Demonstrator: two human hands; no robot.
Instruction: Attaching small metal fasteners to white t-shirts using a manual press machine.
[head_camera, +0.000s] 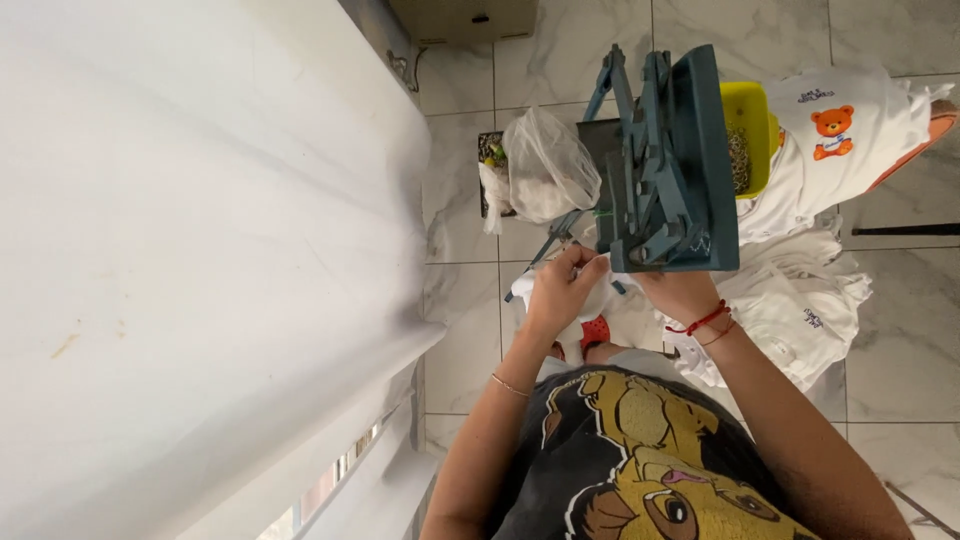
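The head view looks straight down at a person seated over a pale marble-tiled floor (470, 330), wearing a black T-shirt with a yellow cartoon lion print (640, 470). The left hand (562, 290) is raised in front of the body with its fingers (580, 262) curled together and pinching a fold of small white cloth garment (612, 305) at the fingertips; a thin bracelet shows on that forearm. The right hand (682, 292), with red string bracelets at the wrist, lies just beside the left one under the edge of a teal wooden folding stool (665, 170); its fingers are hidden by the stool, so whether they are spread or closed cannot be told. The garment sits between the two hands, directly below the left fingertips and touching them, with a red patch showing just under it.

Beyond the fingers, past the stool, a clear crumpled plastic bag (548, 165) rests on the floor. To the right of the fingers, a yellow plastic tray (748, 110) shows behind the stool, and next to it lies a white T-shirt with an orange teddy-bear print (850, 130). Below that, near the right wrist, is a pile of folded white garments (800, 300). Well off to the left of the fingers hangs a broad white curtain (200, 250).
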